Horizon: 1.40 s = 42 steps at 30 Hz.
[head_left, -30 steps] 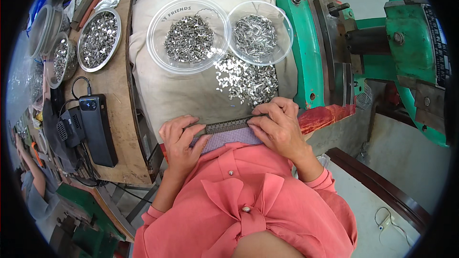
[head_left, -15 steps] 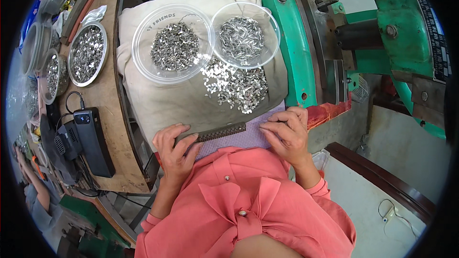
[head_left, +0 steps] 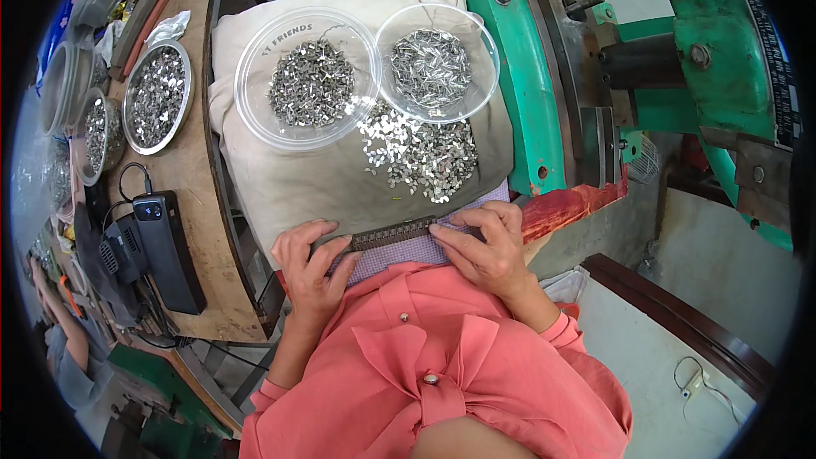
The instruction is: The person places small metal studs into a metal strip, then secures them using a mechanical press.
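Observation:
A dark, narrow slotted bar (head_left: 394,235) with a row of small notches lies across a purple checked cloth (head_left: 387,260) at the front of the work surface. My left hand (head_left: 313,257) is closed on its left end, thumb below and fingers above. At the right end my right hand (head_left: 491,248) is bent into a pinch, its fingertips touching the bar. Whatever sits between those fingertips is too small to make out. Beyond the bar, a loose heap of small shiny metal pieces (head_left: 425,157) is spread on the grey-beige cloth (head_left: 289,191).
Behind the heap stand two clear plastic tubs of small metal parts, a left tub (head_left: 246,123) and a right tub (head_left: 486,89). A green machine (head_left: 531,119) borders the right side. On the left bench are a metal dish (head_left: 129,123) of pieces and a black power bank (head_left: 170,251).
My right hand has moved left, from apart from the bar to its right end. My left hand and the bar have stayed in place.

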Tool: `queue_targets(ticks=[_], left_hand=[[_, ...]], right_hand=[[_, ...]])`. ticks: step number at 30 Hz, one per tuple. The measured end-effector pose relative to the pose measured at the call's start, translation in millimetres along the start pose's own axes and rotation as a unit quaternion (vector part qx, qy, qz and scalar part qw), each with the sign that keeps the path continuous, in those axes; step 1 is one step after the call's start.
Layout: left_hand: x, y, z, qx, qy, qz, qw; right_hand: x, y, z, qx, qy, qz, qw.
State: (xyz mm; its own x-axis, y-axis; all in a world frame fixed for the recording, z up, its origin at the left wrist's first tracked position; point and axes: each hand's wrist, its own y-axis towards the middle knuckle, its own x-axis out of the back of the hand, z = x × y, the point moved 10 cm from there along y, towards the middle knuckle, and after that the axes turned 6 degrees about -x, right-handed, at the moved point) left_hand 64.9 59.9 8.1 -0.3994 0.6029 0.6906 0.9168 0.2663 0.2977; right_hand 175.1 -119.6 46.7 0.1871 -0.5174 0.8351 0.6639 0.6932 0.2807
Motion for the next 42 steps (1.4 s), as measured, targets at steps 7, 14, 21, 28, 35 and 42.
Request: queue_targets(ticks=[7, 14, 21, 28, 35, 42], left_hand=[[-0.6, -1.1, 1.5, 0.009, 0.002, 0.008, 1.000], [-0.2, -1.3, 3.5, 0.020, -0.005, 0.000, 1.000], [0.2, 0.5, 2.6, 0.019, -0.006, -0.004, 1.000], [2.4, -0.2, 3.2, 0.026, -0.014, -0.015, 0.999], [0.9, -0.4, 3.2, 0.020, -0.023, -0.008, 1.000], [0.9, 0.5, 3.5, 0.021, -0.025, -0.005, 0.999]], right_hand=[[-2.5, 1.2, 2.7, 0.021, -0.010, 0.000, 1.000], [5.2, 4.3, -1.7, 0.012, -0.002, -0.014, 1.000], [-3.3, 10.0, 2.9, 0.021, -0.039, 0.019, 0.999], [-1.1, 22.7, 9.7, 0.042, -0.020, 0.029, 0.999], [7.9, 44.1, 2.9, 0.026, -0.026, 0.064, 0.997], [2.4, 31.6, 6.3, 0.039, -0.070, 0.098, 0.992]])
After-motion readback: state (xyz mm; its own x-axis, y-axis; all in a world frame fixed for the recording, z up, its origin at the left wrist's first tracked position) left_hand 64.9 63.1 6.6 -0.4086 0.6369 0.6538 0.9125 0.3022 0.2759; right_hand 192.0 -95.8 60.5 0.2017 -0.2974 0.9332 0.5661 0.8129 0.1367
